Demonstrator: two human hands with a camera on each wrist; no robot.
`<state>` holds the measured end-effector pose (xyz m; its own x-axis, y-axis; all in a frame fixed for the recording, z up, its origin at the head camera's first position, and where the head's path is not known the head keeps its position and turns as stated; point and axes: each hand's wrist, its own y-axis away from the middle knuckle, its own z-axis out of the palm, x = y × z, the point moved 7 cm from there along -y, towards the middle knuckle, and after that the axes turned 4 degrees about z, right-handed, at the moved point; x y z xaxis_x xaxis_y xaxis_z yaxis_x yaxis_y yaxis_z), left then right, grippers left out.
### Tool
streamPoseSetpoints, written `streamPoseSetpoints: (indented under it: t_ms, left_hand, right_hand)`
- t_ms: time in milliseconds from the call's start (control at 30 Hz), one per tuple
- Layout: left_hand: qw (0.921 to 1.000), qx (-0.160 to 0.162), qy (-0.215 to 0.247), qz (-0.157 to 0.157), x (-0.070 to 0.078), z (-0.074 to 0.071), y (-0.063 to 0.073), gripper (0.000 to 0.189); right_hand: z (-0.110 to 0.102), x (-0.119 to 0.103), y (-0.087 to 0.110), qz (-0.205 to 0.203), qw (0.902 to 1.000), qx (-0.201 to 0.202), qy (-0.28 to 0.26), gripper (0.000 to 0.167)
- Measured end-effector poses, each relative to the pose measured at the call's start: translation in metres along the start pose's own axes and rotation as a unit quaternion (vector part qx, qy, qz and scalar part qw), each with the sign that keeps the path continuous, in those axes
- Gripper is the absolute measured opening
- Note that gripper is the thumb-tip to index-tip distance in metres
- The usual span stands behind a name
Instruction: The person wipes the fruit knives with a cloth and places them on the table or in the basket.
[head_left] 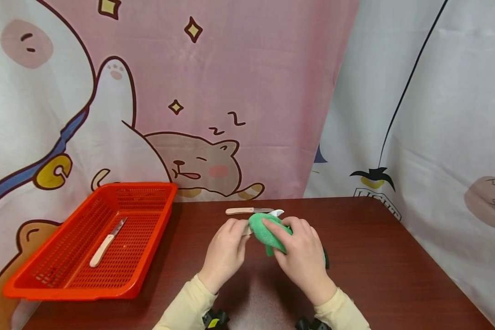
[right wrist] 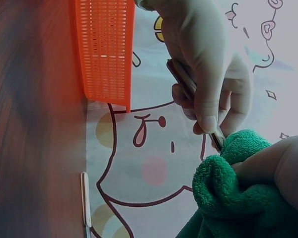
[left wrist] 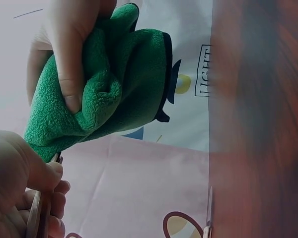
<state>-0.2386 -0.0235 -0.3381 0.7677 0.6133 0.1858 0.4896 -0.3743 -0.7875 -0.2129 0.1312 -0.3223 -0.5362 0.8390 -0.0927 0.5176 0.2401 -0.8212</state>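
At the left, the orange basket [head_left: 134,275] stands on the brown table [head_left: 396,256], with one knife [head_left: 107,244] lying in it, its pale handle toward the near side. To the right of the basket, the left hand [head_left: 226,247] grips a second knife, the held knife [right wrist: 183,79], by its handle, the thumb laid along it and the butt jutting out behind the fingers. From that grip the held knife runs on to the right, straight into the green cloth [head_left: 268,231], which hides its forward part. Behind the hands a third knife, the far knife [head_left: 240,211], lies on the table, handle to the left. A pale tip [head_left: 277,212] shows at the cloth's far edge; I cannot tell which knife it belongs to. Rightmost, the right hand [head_left: 299,250] grasps the bunched, dark-edged cloth, its thumb pressed into the folds.
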Motion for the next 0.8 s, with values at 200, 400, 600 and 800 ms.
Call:
streamPoseSetpoints:
  t_ms: [200, 400, 600, 800]
  left_hand:
    - [1.0000, 0.000, -0.010, 0.000, 0.000, -0.001, -0.001, 0.036]
    - [0.9999, 0.005, -0.011, 0.000, 0.000, -0.003, -0.001, 0.037]
    - [0.9999, 0.006, -0.011, 0.000, -0.001, -0.003, -0.001, 0.039]
    - [0.9999, 0.006, -0.012, -0.001, -0.002, -0.003, -0.001, 0.039]
  right_hand:
    - [-0.001, 0.008, -0.001, 0.012, 0.9999, 0.001, 0.011, 0.065]
    - [-0.005, 0.017, -0.003, 0.031, 0.9993, -0.006, 0.018, 0.065]
    - [-0.010, 0.027, -0.004, 0.053, 0.9981, -0.010, 0.030, 0.068]
    - [-0.013, 0.035, -0.005, 0.062, 0.9975, -0.008, 0.032, 0.069]
